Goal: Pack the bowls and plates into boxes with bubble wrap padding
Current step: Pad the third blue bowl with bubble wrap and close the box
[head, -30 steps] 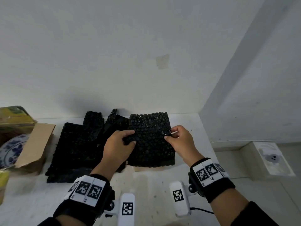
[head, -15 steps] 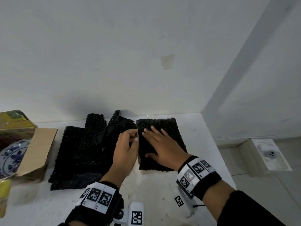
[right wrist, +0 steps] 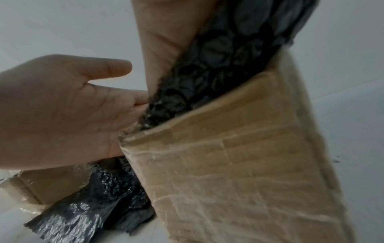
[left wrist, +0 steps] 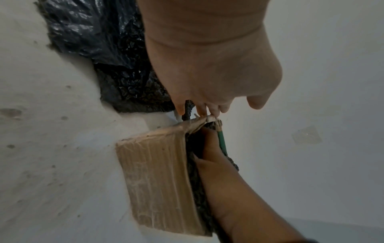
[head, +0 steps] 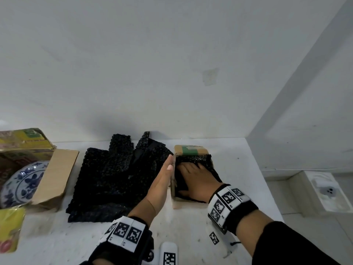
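White table (head: 191, 232): bubble wrap (head: 193, 159) under right fingers (head: 188, 166) (inside box (head: 178, 204)).

A small open cardboard box (head: 176, 202), lined with black bubble wrap (head: 198, 159), stands just right of a loose black bubble-wrap pile (head: 107, 176).

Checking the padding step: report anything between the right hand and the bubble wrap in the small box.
Nothing visible. The right hand presses straight on the bubble wrap inside the small box; the left hand braces its outer wall.
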The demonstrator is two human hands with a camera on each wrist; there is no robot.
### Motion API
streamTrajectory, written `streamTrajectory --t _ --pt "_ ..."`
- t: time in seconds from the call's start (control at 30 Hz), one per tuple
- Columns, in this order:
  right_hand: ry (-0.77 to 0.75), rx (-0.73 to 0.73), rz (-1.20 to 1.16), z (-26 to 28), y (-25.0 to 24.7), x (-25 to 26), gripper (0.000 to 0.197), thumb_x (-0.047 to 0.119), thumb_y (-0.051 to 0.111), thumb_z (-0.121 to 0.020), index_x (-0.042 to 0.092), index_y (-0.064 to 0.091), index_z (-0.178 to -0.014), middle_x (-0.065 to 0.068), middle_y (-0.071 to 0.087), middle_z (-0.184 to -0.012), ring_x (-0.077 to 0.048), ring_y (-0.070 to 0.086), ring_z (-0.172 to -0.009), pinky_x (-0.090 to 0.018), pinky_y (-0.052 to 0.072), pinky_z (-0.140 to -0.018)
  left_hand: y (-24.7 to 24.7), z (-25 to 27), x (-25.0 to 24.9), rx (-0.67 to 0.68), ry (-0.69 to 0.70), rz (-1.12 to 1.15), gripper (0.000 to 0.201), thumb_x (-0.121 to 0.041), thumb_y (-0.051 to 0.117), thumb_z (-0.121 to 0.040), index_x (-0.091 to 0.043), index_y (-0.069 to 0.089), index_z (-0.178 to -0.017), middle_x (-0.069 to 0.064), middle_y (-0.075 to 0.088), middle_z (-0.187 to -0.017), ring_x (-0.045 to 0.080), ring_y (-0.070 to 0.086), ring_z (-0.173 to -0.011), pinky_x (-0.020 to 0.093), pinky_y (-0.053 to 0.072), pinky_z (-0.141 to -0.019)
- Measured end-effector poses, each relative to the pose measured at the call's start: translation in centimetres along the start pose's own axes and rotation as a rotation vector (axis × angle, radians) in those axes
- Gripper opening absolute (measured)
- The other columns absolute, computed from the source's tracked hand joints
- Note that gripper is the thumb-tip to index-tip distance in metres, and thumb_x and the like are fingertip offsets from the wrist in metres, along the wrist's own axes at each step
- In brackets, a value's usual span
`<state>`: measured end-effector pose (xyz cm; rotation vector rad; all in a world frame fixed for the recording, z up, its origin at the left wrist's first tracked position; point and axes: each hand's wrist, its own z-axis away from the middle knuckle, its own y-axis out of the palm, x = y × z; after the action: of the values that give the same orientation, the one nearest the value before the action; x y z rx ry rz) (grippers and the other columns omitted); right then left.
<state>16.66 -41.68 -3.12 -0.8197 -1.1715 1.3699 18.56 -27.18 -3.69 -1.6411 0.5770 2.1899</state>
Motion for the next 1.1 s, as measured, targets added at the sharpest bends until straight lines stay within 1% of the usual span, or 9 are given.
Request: streamTrajectory --t 0.13,0.3,0.47,0.57,0.63,0.7,0.97,1.03,1.1 --pt "0.068 -0.009 0.082 -1.3 0.3 1.3 0.070 0.051 0.053 -0.082 0.013 0.028 -0.134 -0.006 0.035 -0.136 -0.025 0.030 -0.126 -0.040 0.024 -0.104 -0.2 0.1 0.2 0.015 0.006 -0.008 0.056 -0.053 0.031 -0.091 -0.036 0.023 -0.144 -0.027 0.029 -0.141 -0.003 0.022 -0.137 0.029 0.016 -0.118" --pt "0.066 0.075 0.009 -0.8 -0.5 1.1 0.073 0.047 0.055 -0.084 0.012 0.024 -0.140 -0.006 0.030 -0.143 -0.024 0.026 -0.132 -0.040 0.021 -0.108 -0.4 -0.1 0.7 0.059 0.011 -0.093 0.049 -0.068 0.029 -0.082 -0.058 0.021 -0.130 -0.028 0.016 -0.149 -0.006 0.011 -0.139 0.036 0.009 -0.120" --pt "0.032 0.292 -0.048 0.0 -4.6 0.7 0.074 0.032 0.066 -0.084 0.015 0.027 -0.145 -0.003 0.030 -0.146 -0.030 0.043 -0.123 -0.039 0.040 -0.099 -0.6 -0.2 0.6 0.076 0.026 -0.212 0.049 -0.077 0.023 -0.074 -0.068 0.019 -0.122 -0.031 0.012 -0.149 -0.008 0.007 -0.139 0.041 0.003 -0.120" --pt "-0.014 0.296 0.126 0.9 -5.8 0.1 0.076 0.015 0.064 -0.083 0.023 0.023 -0.147 -0.003 0.031 -0.146 -0.034 0.041 -0.125 -0.044 0.042 -0.099 -0.5 0.0 0.4 0.076 0.015 -0.222 0.045 -0.069 0.023 -0.089 -0.058 0.016 -0.132 -0.028 0.008 -0.152 -0.006 0.006 -0.140 0.035 0.003 -0.120" --pt "-0.060 0.248 0.232 1.5 -5.3 0.0 0.072 0.013 0.058 -0.086 0.025 0.021 -0.147 -0.008 0.032 -0.144 -0.033 0.038 -0.127 -0.044 0.042 -0.098 -0.4 0.2 0.3 0.075 0.009 -0.199 0.047 -0.053 0.021 -0.096 -0.045 0.014 -0.143 -0.023 0.007 -0.155 -0.006 0.005 -0.140 0.025 0.005 -0.116" --pt "-0.069 0.207 0.279 1.9 -4.2 0.1 0.070 0.013 0.053 -0.088 0.024 0.018 -0.147 -0.013 0.030 -0.143 -0.033 0.037 -0.124 -0.044 0.043 -0.094 -0.4 0.3 0.4 0.073 0.010 -0.199 0.048 -0.044 0.020 -0.099 -0.039 0.013 -0.146 -0.023 0.007 -0.154 -0.006 0.005 -0.140 0.021 0.007 -0.114" --pt "-0.035 0.092 0.210 2.3 -2.6 -0.4 0.073 0.013 0.053 -0.087 0.029 0.015 -0.147 -0.011 0.025 -0.147 -0.029 0.037 -0.126 -0.038 0.038 -0.096 -0.2 0.2 0.7 0.064 0.017 -0.199 0.046 -0.042 0.021 -0.100 -0.043 0.013 -0.145 -0.028 0.007 -0.151 -0.010 0.006 -0.137 0.019 0.008 -0.112" --pt "-0.032 0.084 0.100 2.7 -2.9 -0.4 0.072 0.011 0.054 -0.087 0.029 0.020 -0.147 -0.009 0.028 -0.146 -0.029 0.040 -0.124 -0.037 0.040 -0.093 -0.2 0.2 0.6 0.070 0.019 -0.200 0.046 -0.040 0.022 -0.100 -0.043 0.013 -0.145 -0.029 0.007 -0.151 -0.011 0.005 -0.136 0.018 0.008 -0.111" --pt "-0.042 0.023 -0.019 3.1 -3.4 -0.1 0.062 0.008 0.053 -0.086 0.024 0.034 -0.143 -0.006 0.037 -0.141 -0.027 0.045 -0.121 -0.035 0.044 -0.089 -0.4 0.2 0.7 0.076 0.022 -0.216 0.045 -0.041 0.022 -0.100 -0.043 0.013 -0.145 -0.028 0.007 -0.151 -0.010 0.005 -0.136 0.020 0.007 -0.113"
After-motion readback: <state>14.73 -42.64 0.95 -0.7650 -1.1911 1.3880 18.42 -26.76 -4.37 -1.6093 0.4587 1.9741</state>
